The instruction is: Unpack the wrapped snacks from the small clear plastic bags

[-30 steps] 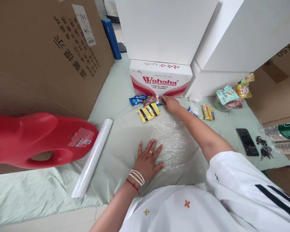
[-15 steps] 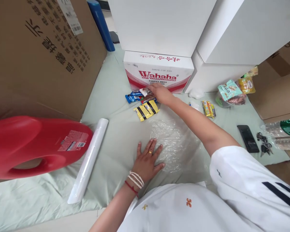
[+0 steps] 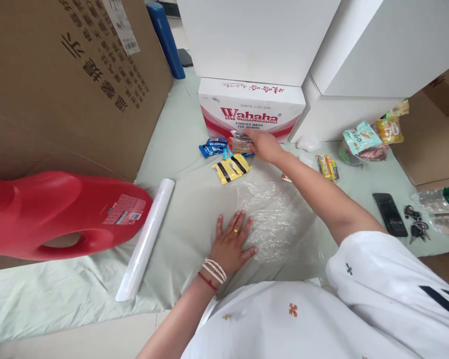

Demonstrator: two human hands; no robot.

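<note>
My left hand [image 3: 232, 240] lies flat with fingers spread on the left edge of a crumpled sheet of clear plastic wrap [image 3: 273, 219] spread on the pale green cloth [image 3: 183, 199]. My right hand [image 3: 264, 145] reaches forward, its fingers closed on a small reddish-brown snack packet [image 3: 240, 143] lifted just in front of the Wahaha box [image 3: 251, 110]. Beside it lie blue snack packets [image 3: 212, 147] and a yellow-and-black packet [image 3: 232, 168].
A white roll of wrap [image 3: 145, 240] and a red jug [image 3: 56, 214] lie at left below a large cardboard box [image 3: 60, 75]. More snack bags [image 3: 361, 142], a yellow packet [image 3: 328, 166], a black phone [image 3: 389, 214], keys [image 3: 417, 227] and a bottle [image 3: 443, 199] sit at right. White boxes [image 3: 322, 45] stand behind.
My right hand closed on the small snack packet among the pile and lifted it off the cloth. My left hand stayed flat on the plastic wrap.
</note>
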